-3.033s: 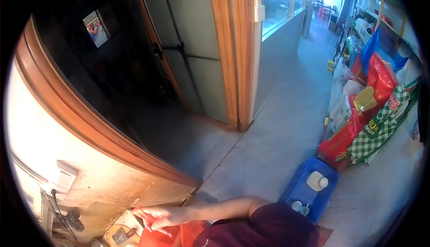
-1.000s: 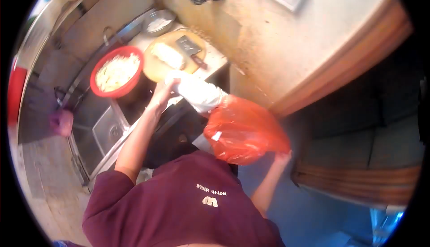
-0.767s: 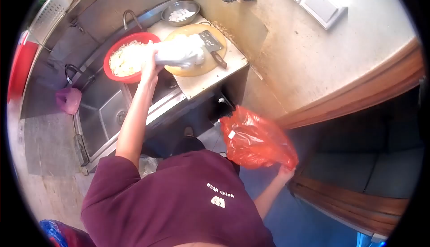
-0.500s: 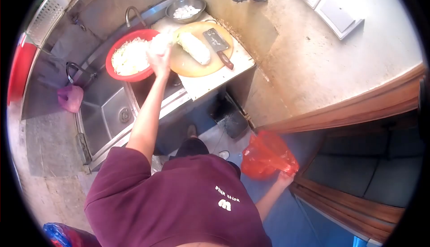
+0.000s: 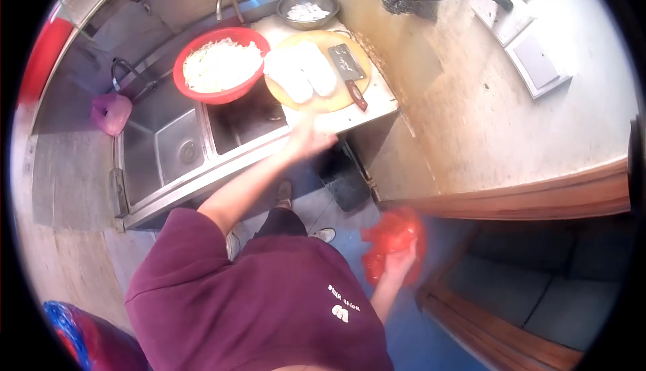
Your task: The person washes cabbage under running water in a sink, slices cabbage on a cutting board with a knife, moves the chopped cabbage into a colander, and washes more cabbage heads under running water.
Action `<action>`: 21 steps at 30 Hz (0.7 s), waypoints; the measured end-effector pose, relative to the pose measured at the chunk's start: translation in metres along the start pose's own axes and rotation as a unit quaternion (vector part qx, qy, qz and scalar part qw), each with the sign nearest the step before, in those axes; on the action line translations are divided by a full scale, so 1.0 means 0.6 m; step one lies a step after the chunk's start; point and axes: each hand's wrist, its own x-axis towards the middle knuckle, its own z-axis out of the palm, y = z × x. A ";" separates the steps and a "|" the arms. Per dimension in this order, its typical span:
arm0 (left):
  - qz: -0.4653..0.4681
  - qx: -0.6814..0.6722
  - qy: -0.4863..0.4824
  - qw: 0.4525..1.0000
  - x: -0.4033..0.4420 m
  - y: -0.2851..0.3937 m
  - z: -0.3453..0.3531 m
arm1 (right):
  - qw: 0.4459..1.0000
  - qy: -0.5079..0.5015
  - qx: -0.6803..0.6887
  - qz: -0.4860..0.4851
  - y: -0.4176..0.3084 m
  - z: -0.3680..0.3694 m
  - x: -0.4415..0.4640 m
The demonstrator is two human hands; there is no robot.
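Observation:
My left hand (image 5: 311, 141) is off the counter's front edge, just below the round cutting board (image 5: 320, 105). It holds nothing, and its slightly blurred fingers are apart. Two pale napa cabbages (image 5: 316, 68) lie side by side on the board, washed out by bright light. To their right rests a cleaver (image 5: 348, 65) with a brown handle. Low on the right, my right hand (image 5: 402, 261) is closed on a crumpled red plastic bag (image 5: 390, 233). The bag hangs above the floor, and its contents cannot be made out.
A red basket (image 5: 222, 97) of shredded cabbage sits over the double sink (image 5: 161, 159). Behind the board stands a metal bowl (image 5: 326, 1) with white pieces. Below the counter is a dark bin (image 5: 351, 193). A pink bag (image 5: 112, 113) hangs at the left tap.
My left hand has put a second cabbage on the board, let go and drawn back toward me. My right hand has moved left with the red bag, which is now more bunched up.

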 end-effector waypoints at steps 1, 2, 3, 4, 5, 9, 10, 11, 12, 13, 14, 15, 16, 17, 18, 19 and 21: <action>0.008 -0.036 -0.106 0.994 -0.038 0.028 0.018 | 0.999 -0.031 -0.007 0.034 0.017 0.034 0.001; 0.059 -0.082 -0.220 0.970 -0.063 0.050 0.036 | 0.995 -0.064 -0.014 0.071 0.035 0.070 0.004; 0.215 -0.048 -0.201 0.955 -0.094 0.043 0.078 | 0.990 -0.091 -0.013 0.110 0.053 0.103 0.004; 0.292 -0.061 -0.192 0.935 -0.111 0.057 0.102 | 0.983 -0.078 0.037 0.160 0.072 0.113 0.018; 0.245 -0.097 -0.197 0.944 -0.143 0.041 0.147 | 0.987 -0.085 -0.037 0.130 0.088 0.141 0.019; 0.001 -0.197 -0.302 0.933 -0.147 0.077 0.113 | 0.932 -0.179 -0.313 -0.033 0.039 0.213 0.034; 0.017 -0.239 -0.230 0.943 -0.154 0.069 0.103 | 0.878 -0.209 -0.416 -0.114 0.025 0.237 0.021; -0.074 -0.305 -0.229 0.921 -0.153 0.101 0.058 | 0.834 -0.240 -0.483 -0.115 0.022 0.259 0.005; -0.084 -0.343 -0.225 0.908 -0.152 0.095 0.043 | 0.785 -0.269 -0.545 -0.122 0.019 0.280 -0.009; -0.071 -0.345 -0.219 0.910 -0.154 0.089 0.031 | 0.777 -0.308 -0.541 -0.089 0.041 0.280 -0.008; -0.056 -0.346 -0.214 0.912 -0.154 0.085 0.020 | 0.767 -0.347 -0.537 -0.055 0.064 0.280 -0.005; -0.013 -0.323 -0.198 0.925 -0.159 0.088 0.013 | 0.755 -0.384 -0.531 -0.020 0.086 0.279 -0.003; 0.030 -0.301 -0.180 0.936 -0.165 0.093 0.005 | 0.714 -0.429 -0.552 0.030 0.111 0.263 0.011; -0.010 -0.275 -0.186 0.943 -0.173 0.116 -0.024 | 0.723 -0.424 -0.544 0.040 0.135 0.266 0.009; -0.023 -0.218 -0.186 0.958 -0.178 0.118 -0.052 | 0.731 -0.421 -0.535 0.052 0.161 0.273 0.001; -0.040 -0.160 -0.185 0.969 -0.182 0.113 -0.089 | 0.757 -0.412 -0.507 0.020 0.185 0.297 -0.015; -0.036 -0.107 -0.156 0.981 -0.201 0.077 -0.163 | 0.755 -0.416 -0.507 0.029 0.214 0.328 -0.021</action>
